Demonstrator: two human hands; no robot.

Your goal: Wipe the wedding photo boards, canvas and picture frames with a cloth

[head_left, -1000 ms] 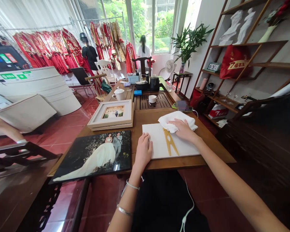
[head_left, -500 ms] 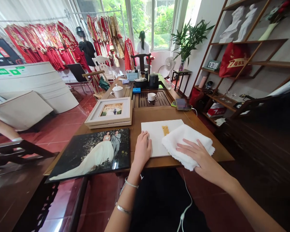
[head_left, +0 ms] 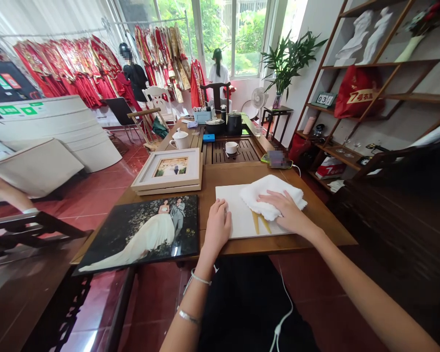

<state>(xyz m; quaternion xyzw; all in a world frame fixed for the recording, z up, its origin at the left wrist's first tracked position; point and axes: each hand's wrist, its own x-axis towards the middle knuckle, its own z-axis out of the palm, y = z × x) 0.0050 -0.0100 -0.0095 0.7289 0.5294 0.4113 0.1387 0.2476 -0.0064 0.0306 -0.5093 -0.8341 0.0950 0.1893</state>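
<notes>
A white flat board (head_left: 238,226) lies on the wooden table, with a yellow two-legged piece (head_left: 260,224) on its face, partly covered. My left hand (head_left: 219,220) is closed at the board's left edge, fingers bent over it. On the upper right of the board, my right hand (head_left: 284,208) holds a white cloth (head_left: 278,188) pressed down, its fingers lying across the fabric. The underside of the cloth is hidden. Left of my left hand lies a glossy wedding photo panel (head_left: 150,230), its near left corner jutting past the table edge.
Stacked picture frames (head_left: 168,171) sit behind the panel. Farther back are a lidded white mug (head_left: 179,139), a tea tray (head_left: 238,155) with a white cup (head_left: 231,147), and a phone (head_left: 276,159) on a cable. A wooden chair (head_left: 33,232) stands left; shelves (head_left: 374,63) stand right.
My right hand has slid the cloth away from me and slightly left, uncovering the yellow piece's legs and covering its top. My left hand stays at the board's edge.
</notes>
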